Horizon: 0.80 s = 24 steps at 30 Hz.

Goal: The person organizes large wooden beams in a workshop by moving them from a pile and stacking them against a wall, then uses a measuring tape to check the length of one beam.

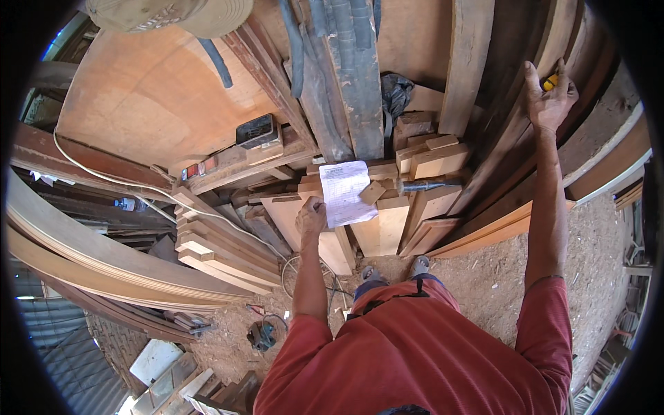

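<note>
My right hand (551, 102) reaches out to the upper right over tall leaning boards. It is closed around a small yellow tape measure (550, 83), mostly covered by the fingers. My left hand (311, 216) has its fingers curled in beside the left edge of a printed white sheet of paper (346, 195); whether it pinches the edge or something else is hidden. The paper rests on the ends of upright pale boards (386, 225). A small wooden block (372, 192) overlaps its right edge, and a tool with a dark handle (429, 185) lies just beyond.
Planks (228, 252) are stacked at left, near a pale cable (149, 185). A black box (256, 130) sits on timber. On the sawdust-covered floor (484, 294) lies a corded power tool (261, 335). A cap (173, 14) shows at the top edge; dark boards (349, 83) lean ahead.
</note>
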Each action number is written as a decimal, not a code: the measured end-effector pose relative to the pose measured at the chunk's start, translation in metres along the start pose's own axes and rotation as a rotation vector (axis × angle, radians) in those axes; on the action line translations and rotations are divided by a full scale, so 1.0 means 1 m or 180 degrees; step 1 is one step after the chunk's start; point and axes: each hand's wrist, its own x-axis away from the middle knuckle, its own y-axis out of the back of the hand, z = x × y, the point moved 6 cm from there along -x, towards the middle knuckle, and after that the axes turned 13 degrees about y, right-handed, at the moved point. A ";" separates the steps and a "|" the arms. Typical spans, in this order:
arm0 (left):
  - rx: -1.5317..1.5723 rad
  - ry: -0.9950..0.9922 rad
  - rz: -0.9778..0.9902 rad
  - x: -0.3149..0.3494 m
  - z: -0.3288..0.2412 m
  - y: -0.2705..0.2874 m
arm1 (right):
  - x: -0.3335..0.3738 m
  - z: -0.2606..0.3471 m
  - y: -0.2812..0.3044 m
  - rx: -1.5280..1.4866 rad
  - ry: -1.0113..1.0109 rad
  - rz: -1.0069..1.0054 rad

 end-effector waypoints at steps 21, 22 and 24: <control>0.0053 -0.0054 -0.0082 0.003 -0.004 0.004 | 0.001 0.001 -0.001 0.0120 -0.0049 0.0123; 0.0054 -0.0052 -0.0086 0.002 -0.002 0.003 | 0.000 0.002 0.000 0.0090 -0.0064 0.0105; 0.0056 -0.0067 -0.0082 -0.001 0.002 0.001 | 0.000 0.004 0.000 0.0057 -0.0078 0.0085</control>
